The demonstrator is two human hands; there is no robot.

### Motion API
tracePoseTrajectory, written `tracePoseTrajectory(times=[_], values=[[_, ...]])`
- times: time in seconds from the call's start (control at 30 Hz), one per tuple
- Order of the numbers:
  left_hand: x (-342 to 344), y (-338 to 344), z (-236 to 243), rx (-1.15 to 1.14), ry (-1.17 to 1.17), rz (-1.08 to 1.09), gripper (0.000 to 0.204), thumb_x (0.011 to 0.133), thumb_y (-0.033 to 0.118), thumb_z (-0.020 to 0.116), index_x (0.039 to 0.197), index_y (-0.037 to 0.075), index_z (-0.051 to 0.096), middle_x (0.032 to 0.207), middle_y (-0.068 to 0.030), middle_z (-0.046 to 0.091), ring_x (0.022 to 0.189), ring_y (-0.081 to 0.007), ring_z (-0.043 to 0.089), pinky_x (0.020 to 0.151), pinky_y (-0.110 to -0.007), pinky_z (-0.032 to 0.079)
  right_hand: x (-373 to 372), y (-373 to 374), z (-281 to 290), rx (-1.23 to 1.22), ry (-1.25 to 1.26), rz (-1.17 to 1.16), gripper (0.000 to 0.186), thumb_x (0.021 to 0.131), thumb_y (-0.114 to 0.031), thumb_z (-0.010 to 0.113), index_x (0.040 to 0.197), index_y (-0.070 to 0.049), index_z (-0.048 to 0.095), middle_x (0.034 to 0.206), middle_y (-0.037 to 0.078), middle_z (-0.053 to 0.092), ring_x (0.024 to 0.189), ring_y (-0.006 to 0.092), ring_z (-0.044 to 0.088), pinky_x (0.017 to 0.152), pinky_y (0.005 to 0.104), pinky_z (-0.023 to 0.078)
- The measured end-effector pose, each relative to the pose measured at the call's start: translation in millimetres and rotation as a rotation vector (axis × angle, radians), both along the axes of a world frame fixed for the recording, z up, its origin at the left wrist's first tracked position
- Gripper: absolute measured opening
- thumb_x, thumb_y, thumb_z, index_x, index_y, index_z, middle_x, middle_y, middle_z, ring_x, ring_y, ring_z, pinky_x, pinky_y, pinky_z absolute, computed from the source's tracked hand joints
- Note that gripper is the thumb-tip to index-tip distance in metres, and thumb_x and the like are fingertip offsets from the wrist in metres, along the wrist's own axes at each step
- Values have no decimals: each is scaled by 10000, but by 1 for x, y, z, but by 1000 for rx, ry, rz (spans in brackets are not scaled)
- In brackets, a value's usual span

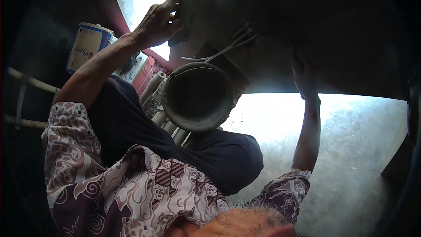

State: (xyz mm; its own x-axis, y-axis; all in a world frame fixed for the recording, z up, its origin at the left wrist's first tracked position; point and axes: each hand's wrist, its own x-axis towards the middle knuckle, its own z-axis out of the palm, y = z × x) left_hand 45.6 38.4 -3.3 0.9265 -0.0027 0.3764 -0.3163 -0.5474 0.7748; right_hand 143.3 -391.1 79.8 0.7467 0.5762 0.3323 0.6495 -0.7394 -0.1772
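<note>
My left hand (158, 24) reaches up at the upper left, its thumb and fingers closed on the side of a dark slab-like piece (193, 6). What the slab is made of is lost in shadow. On the right, my right hand (303, 72) lies in deep shade against a large dark panel (351, 61); its fingers are too dark to make out. Between my arms, near my knees, stands a round dark bucket (197, 98) with a worn, greyish rim. Its inside is too dark to read. Thin pale strips (221, 52) stick out just beyond the bucket.
A blue-and-tan cardboard box (90, 46) sits to the left. Pale tubes or poles (153, 87) lie beside the bucket. A light bamboo-like rail (30, 79) runs along the far left. Pale, brightly lit floor (342, 149) spreads at the right, below the panel's edge.
</note>
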Motion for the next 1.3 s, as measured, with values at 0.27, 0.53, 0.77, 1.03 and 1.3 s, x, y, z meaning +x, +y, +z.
tracePoseTrajectory(times=[0.27, 0.53, 0.77, 1.03, 1.3], values=[[0, -7, 12, -119, 25, 43, 501, 861, -1, 555, 1342, -28, 418, 1134, -203, 664, 1015, -305, 698, 845, -389, 597, -34, -98, 37, -28, 82, -373, 236, 988, -241, 587, 983, -25, 684, 612, 63, 610, 552, 193, 607, 540, 353, 478], [9, 0, 1, -196, 49, 112, 517, 843, -5, 530, 1346, -40, 418, 1145, -207, 650, 974, -279, 700, 749, -360, 623, -69, -3, 19, -40, -61, -61, 179, 946, -187, 639, 955, -9, 659, 756, 164, 671, 611, 304, 665, 527, 366, 504], [10, -12, 11, -264, 74, 129, 572, 788, 100, 614, 1312, -84, 478, 1185, -276, 642, 1055, -340, 678, 919, -391, 558, 0, 18, -62, -121, -333, 139, 186, 939, -209, 626, 968, -28, 661, 799, 177, 652, 675, 364, 663, 565, 405, 536], [14, -2, 6, -268, 95, 146, 564, 786, 95, 619, 1303, -87, 488, 1197, -276, 637, 1118, -344, 650, 958, -397, 542, 30, 19, -45, -92, -542, 190, 235, 960, -231, 601, 1026, -12, 654, 852, 209, 666, 723, 370, 672, 613, 413, 548], [16, -5, -3, -263, 65, 131, 560, 783, 99, 623, 1296, -91, 500, 1196, -282, 635, 1156, -346, 628, 988, -408, 519, 20, 20, 51, -193, -591, 7, 342, 986, -374, 584, 1154, -100, 698, 846, 99, 726, 759, 260, 713, 665, 313, 575]])
